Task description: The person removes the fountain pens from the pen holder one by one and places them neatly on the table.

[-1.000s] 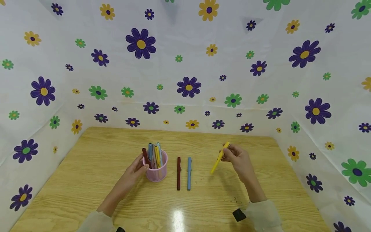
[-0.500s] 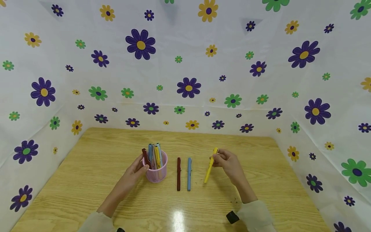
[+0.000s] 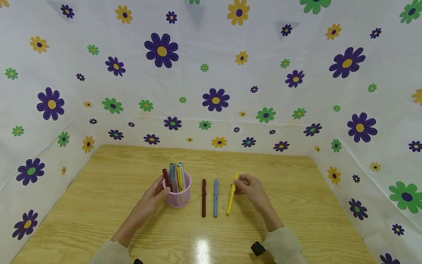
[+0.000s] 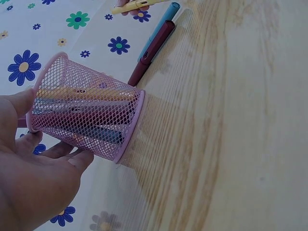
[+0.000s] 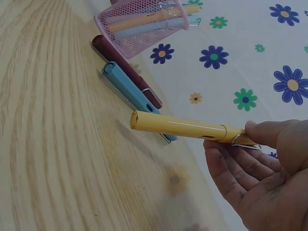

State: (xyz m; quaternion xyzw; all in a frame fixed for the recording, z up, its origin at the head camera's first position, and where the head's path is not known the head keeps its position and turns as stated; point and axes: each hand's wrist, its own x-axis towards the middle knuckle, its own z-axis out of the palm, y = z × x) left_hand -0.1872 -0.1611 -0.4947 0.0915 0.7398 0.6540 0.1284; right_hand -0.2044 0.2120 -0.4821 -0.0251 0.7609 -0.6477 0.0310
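My left hand (image 3: pixel 152 195) grips the side of a pink mesh pen cup (image 4: pixel 91 82), thumb at the rim and fingers curled against the wall. Several pens stand in the cup: a dark red pen (image 3: pixel 166 177), a yellow pen (image 3: pixel 179 179) and blue and greyish ones. Between thumb and fingers, my right hand (image 3: pixel 252 190) pinches a yellow pen (image 5: pixel 178 126) by its clip end; it slants, its other end low over the table. To its left, a blue pen (image 3: pixel 215 198) and a dark red pen (image 3: pixel 203 198) lie side by side on the table.
The wooden table (image 3: pixel 132 161) carries the cup and pens. White flower-print cloth (image 3: pixel 197 80) stands around the back and both sides. A dark block-shaped piece (image 3: pixel 258 248) sits at the right sleeve cuff.
My right hand has moved left and nearer, bringing the yellow pen down beside the blue pen and turning it more in line with it. The left hand stays at the cup.
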